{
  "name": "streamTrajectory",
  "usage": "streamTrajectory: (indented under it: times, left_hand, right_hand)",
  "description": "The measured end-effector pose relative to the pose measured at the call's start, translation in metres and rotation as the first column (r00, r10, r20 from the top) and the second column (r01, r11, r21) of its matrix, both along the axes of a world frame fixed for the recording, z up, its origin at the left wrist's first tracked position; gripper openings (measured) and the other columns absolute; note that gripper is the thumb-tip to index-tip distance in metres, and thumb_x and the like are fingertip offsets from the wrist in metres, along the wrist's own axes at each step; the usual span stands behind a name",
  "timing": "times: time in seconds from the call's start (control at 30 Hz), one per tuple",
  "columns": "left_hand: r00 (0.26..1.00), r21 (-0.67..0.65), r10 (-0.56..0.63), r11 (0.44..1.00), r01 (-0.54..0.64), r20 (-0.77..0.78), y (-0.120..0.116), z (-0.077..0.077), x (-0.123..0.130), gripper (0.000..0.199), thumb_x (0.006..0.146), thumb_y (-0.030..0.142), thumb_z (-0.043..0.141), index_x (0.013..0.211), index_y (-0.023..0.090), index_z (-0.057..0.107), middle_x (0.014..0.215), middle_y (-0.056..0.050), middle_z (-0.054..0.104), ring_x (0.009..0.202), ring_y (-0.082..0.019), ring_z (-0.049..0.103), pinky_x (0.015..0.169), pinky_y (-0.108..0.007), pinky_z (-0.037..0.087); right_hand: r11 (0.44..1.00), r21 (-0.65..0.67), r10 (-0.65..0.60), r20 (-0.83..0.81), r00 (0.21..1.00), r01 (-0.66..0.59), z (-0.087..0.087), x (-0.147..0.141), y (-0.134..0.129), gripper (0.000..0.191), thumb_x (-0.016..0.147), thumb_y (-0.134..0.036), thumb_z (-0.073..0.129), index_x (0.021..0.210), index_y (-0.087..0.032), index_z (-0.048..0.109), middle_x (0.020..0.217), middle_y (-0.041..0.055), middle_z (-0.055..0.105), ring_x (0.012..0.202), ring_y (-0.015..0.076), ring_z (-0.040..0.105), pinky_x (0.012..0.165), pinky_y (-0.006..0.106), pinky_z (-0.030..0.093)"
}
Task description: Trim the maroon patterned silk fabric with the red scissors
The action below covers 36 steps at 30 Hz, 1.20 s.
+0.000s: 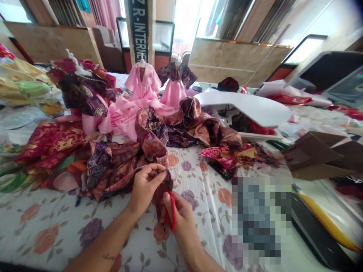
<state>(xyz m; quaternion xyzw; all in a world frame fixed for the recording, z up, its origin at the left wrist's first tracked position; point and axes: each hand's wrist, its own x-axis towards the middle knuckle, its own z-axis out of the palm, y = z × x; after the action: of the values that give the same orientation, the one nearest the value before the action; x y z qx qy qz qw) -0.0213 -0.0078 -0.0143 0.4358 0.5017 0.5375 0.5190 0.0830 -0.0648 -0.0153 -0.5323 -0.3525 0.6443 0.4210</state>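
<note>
My left hand (147,187) pinches the edge of a reddish-brown brocade fabric (153,143), near the middle of the table. Close beside it, my right hand (180,211) grips a pair of scissors (172,217) by its red handles. The dark blades point up and away, right at the fabric edge by my left fingertips. How far the blades are apart I cannot make out. From my left hand the brocade runs back over the table in loose folds, mixed with dark purple patterned cloth (98,162). A narrow piece of the fabric hangs down between my hands.
Small dress forms in a pink robe (141,81) and a pink skirt (173,94) stand behind. Magenta-gold brocade (53,141) lies left, more scraps (227,155) right. A white lid (244,105) rests over a box; an open cardboard box (314,155) sits far right on the flowered tablecloth (198,234).
</note>
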Motion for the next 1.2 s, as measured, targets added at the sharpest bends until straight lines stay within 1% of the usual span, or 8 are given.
streamTrajectory:
  times: [0.17, 0.27, 0.33, 0.47, 0.57, 0.73, 0.9, 1.2]
  left_hand:
    - [0.997, 0.018, -0.057, 0.998, 0.057, -0.043, 0.004, 0.004, -0.01, 0.017, 0.075, 0.029, 0.069, 0.086, 0.017, 0.067, 0.075, 0.0, 0.066, 0.063, -0.01, 0.057, 0.06, -0.019, 0.044]
    - [0.987, 0.003, -0.128, 0.992, 0.129, -0.094, 0.006, 0.008, -0.023, 0.017, 0.076, 0.027, 0.068, 0.09, 0.017, 0.069, 0.072, 0.001, 0.064, 0.06, -0.009, 0.054, 0.057, -0.018, 0.041]
    - [0.98, -0.018, -0.174, 0.985, 0.173, -0.095, 0.008, 0.01, -0.031, 0.022, 0.076, 0.027, 0.068, 0.096, 0.018, 0.07, 0.076, -0.001, 0.066, 0.063, -0.011, 0.056, 0.057, -0.018, 0.042]
    - [0.964, 0.005, -0.227, 0.973, 0.23, -0.137, 0.01, 0.014, -0.041, 0.019, 0.074, 0.027, 0.069, 0.09, 0.019, 0.075, 0.087, -0.005, 0.071, 0.08, -0.018, 0.063, 0.071, -0.025, 0.048]
    - [0.935, 0.031, -0.277, 0.956, 0.291, -0.22, 0.011, 0.015, -0.045, 0.018, 0.072, 0.027, 0.071, 0.089, 0.021, 0.077, 0.096, -0.006, 0.072, 0.09, -0.022, 0.064, 0.082, -0.029, 0.048]
    - [0.927, 0.043, -0.234, 0.965, 0.258, -0.294, 0.012, 0.014, -0.045, 0.022, 0.072, 0.024, 0.071, 0.093, 0.023, 0.077, 0.101, -0.005, 0.072, 0.097, -0.025, 0.064, 0.084, -0.033, 0.049]
    - [0.922, 0.063, -0.174, 0.976, 0.208, -0.345, 0.012, 0.016, -0.042, 0.019, 0.072, 0.02, 0.068, 0.089, 0.024, 0.077, 0.093, -0.004, 0.074, 0.085, -0.021, 0.066, 0.074, -0.028, 0.05]
    - [0.887, 0.009, -0.237, 0.965, 0.262, -0.396, 0.013, 0.014, -0.048, 0.024, 0.074, 0.019, 0.067, 0.095, 0.024, 0.076, 0.093, -0.003, 0.072, 0.073, -0.017, 0.063, 0.065, -0.024, 0.047]
  right_hand:
    - [0.998, 0.06, 0.02, 0.073, 0.997, -0.025, -0.001, 0.008, 0.003, 0.048, 0.076, -0.064, 0.059, 0.063, -0.019, 0.048, 0.048, -0.0038, 0.046, 0.043, 0.0088, 0.04, 0.041, 0.022, 0.031]
    - [0.989, 0.093, 0.099, 0.154, 0.983, -0.114, 0.0, 0.021, 0.009, 0.045, 0.074, -0.058, 0.065, 0.062, -0.017, 0.05, 0.049, -0.005, 0.042, 0.044, 0.0079, 0.035, 0.041, 0.022, 0.025]
    - [0.976, 0.096, 0.174, 0.198, 0.965, -0.196, 0.001, 0.031, 0.015, 0.043, 0.073, -0.055, 0.067, 0.061, -0.017, 0.051, 0.049, -0.005, 0.041, 0.044, 0.008, 0.035, 0.042, 0.022, 0.023]
    - [0.935, 0.065, 0.33, 0.209, 0.921, -0.35, 0.006, 0.049, 0.025, 0.04, 0.074, -0.051, 0.068, 0.06, -0.017, 0.051, 0.049, -0.0046, 0.044, 0.044, 0.0089, 0.039, 0.043, 0.022, 0.025]
    - [0.919, 0.041, 0.378, 0.189, 0.906, -0.391, 0.01, 0.055, 0.029, 0.04, 0.074, -0.052, 0.068, 0.061, -0.018, 0.053, 0.049, -0.0048, 0.045, 0.044, 0.0094, 0.041, 0.043, 0.021, 0.027]
    - [0.902, 0.043, 0.416, 0.169, 0.893, -0.429, 0.012, 0.056, 0.037, 0.043, 0.073, -0.054, 0.069, 0.059, -0.018, 0.05, 0.05, -0.0059, 0.042, 0.043, 0.0081, 0.037, 0.044, 0.021, 0.032]
    - [0.88, 0.001, 0.464, 0.207, 0.861, -0.474, 0.011, 0.06, 0.046, 0.042, 0.074, -0.053, 0.067, 0.061, -0.017, 0.051, 0.051, -0.0058, 0.041, 0.045, 0.0074, 0.034, 0.043, 0.021, 0.027]
    - [0.846, -0.022, 0.514, 0.296, 0.805, -0.532, 0.016, 0.067, 0.049, 0.04, 0.079, -0.05, 0.062, 0.059, -0.018, 0.049, 0.049, -0.0054, 0.041, 0.043, 0.0071, 0.034, 0.043, 0.022, 0.022]
